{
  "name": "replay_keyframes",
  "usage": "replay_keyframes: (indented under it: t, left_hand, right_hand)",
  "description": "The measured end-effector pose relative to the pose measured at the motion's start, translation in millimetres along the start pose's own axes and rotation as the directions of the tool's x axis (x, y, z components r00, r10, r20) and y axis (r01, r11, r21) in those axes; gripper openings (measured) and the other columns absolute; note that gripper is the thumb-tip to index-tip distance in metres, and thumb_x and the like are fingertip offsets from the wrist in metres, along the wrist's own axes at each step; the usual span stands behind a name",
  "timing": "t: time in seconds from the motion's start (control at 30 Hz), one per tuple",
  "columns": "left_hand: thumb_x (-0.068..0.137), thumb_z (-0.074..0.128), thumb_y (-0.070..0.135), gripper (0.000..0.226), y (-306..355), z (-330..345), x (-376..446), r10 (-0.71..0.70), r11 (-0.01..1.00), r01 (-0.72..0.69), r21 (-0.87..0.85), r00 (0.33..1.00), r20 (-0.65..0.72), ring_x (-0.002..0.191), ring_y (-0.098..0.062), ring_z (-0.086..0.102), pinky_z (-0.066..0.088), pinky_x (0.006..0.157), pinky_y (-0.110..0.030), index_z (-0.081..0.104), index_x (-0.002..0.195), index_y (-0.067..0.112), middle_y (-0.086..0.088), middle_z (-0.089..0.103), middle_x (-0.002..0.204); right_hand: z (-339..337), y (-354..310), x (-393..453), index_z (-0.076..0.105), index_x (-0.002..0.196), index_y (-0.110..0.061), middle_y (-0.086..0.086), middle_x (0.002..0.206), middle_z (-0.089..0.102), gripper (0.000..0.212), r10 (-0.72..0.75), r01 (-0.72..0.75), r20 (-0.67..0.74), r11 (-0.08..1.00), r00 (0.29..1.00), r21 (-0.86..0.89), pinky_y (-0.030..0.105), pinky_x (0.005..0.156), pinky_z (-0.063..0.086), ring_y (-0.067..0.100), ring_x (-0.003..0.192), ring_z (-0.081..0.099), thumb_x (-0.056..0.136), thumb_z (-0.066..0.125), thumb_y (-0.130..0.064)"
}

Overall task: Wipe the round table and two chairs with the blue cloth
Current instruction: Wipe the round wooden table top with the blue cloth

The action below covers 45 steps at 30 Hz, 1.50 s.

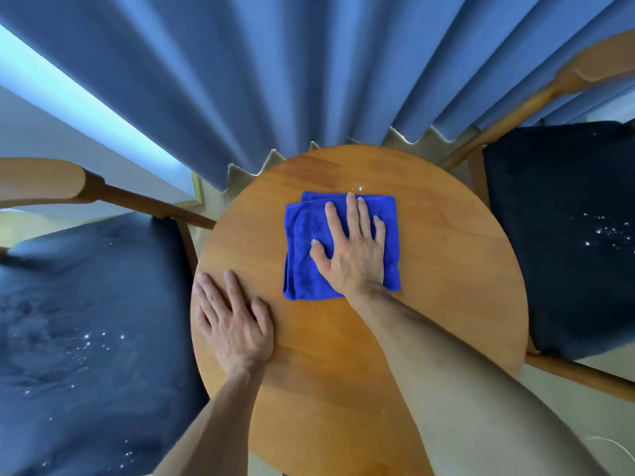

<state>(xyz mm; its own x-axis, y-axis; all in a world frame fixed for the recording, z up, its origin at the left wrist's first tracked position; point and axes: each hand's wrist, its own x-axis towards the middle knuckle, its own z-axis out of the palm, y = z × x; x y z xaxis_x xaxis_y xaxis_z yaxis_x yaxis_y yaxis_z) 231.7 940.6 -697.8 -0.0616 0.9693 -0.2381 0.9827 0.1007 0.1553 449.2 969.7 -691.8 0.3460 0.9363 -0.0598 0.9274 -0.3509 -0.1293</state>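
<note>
Blue curtains (pixel 275 63) hang behind the round table (pixel 446 286), and from my remote seat I see its wooden top between two chairs: the left chair (pixel 86 321) and the right chair (pixel 567 235), both with dark seats speckled white. The blue cloth (pixel 302 255), folded, lies on the far middle of the tabletop. My right hand (pixel 354 249) presses flat on it, fingers straight and spread. My left hand (pixel 233 321) rests flat on the table's left edge, well apart from the cloth, holding nothing.
</note>
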Motion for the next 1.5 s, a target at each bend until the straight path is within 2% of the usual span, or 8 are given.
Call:
replay_keyframes:
  t: [0.2,0.33,0.57,0.63,0.97,1.2,1.5]
  left_hand:
    - [0.093,0.030,0.043,0.068,0,-1,0,-0.015,1.000,0.015,-0.014,1.000,-0.004,0.152,-0.031,0.002,0.019,0.115,-0.049,0.024,0.155,0.016,-0.018,0.003,0.164]
    - [0.092,0.028,0.045,0.069,1,1,3,-0.008,1.000,0.008,-0.006,1.000,-0.001,0.152,-0.031,0.002,0.019,0.115,-0.050,0.022,0.155,0.017,-0.016,0.000,0.164]
    - [0.092,0.028,0.045,0.070,3,1,2,-0.023,1.000,0.023,0.012,1.000,-0.009,0.151,-0.032,0.003,0.019,0.114,-0.051,0.022,0.155,0.017,-0.017,0.002,0.164]
    - [0.091,0.027,0.045,0.070,5,0,2,-0.025,1.000,0.025,0.014,1.000,-0.010,0.151,-0.032,0.004,0.019,0.114,-0.051,0.023,0.155,0.017,-0.017,0.003,0.164]
    - [0.091,0.028,0.043,0.070,12,-6,-3,-0.022,1.000,0.022,-0.017,1.000,-0.008,0.150,-0.034,0.004,0.014,0.117,-0.050,0.022,0.155,0.016,-0.019,0.003,0.163]
    - [0.091,0.025,0.046,0.070,11,-6,-5,-0.012,1.000,0.012,-0.024,1.000,-0.006,0.150,-0.033,0.000,0.009,0.119,-0.050,0.016,0.155,0.018,-0.018,-0.001,0.163]
    - [0.093,0.024,0.040,0.065,12,-4,-10,-0.001,1.000,0.001,0.026,1.000,-0.023,0.149,-0.037,0.005,0.012,0.115,-0.053,0.020,0.152,0.013,-0.025,0.005,0.161]
  right_hand:
    - [1,-20,77,0.037,0.149,-0.023,0.017,0.161,0.023,0.067,0.042,-0.042,-0.025,0.999,0.999,-0.004,0.054,0.115,0.020,0.031,0.148,0.022,0.092,0.033,-0.057]
    - [0,-32,124,0.043,0.145,-0.020,0.019,0.155,0.033,0.065,0.133,-0.131,-0.051,0.991,0.990,0.032,0.054,0.113,0.022,0.033,0.146,0.027,0.091,0.034,-0.055]
    - [-5,-10,136,0.046,0.143,-0.021,0.018,0.150,0.041,0.064,0.035,-0.034,-0.045,0.999,0.998,0.016,0.051,0.115,0.020,0.031,0.144,0.030,0.092,0.031,-0.057]
    - [-7,3,136,0.045,0.144,-0.021,0.017,0.150,0.042,0.064,0.058,-0.058,-0.061,0.998,0.996,0.016,0.050,0.115,0.020,0.030,0.144,0.030,0.093,0.030,-0.057]
    - [-11,105,89,0.039,0.148,-0.022,0.015,0.154,0.037,0.064,0.354,-0.355,-0.130,0.935,0.926,0.015,0.051,0.117,0.021,0.031,0.146,0.028,0.096,0.028,-0.057]
    - [-11,143,21,0.034,0.151,-0.020,0.016,0.158,0.029,0.066,0.580,-0.581,-0.141,0.813,0.802,0.038,0.052,0.116,0.020,0.032,0.147,0.024,0.097,0.025,-0.056]
    - [-13,139,-31,0.026,0.154,-0.019,0.019,0.161,0.020,0.068,0.635,-0.634,-0.085,0.772,0.768,0.040,0.054,0.117,0.016,0.034,0.149,0.018,0.098,0.022,-0.057]
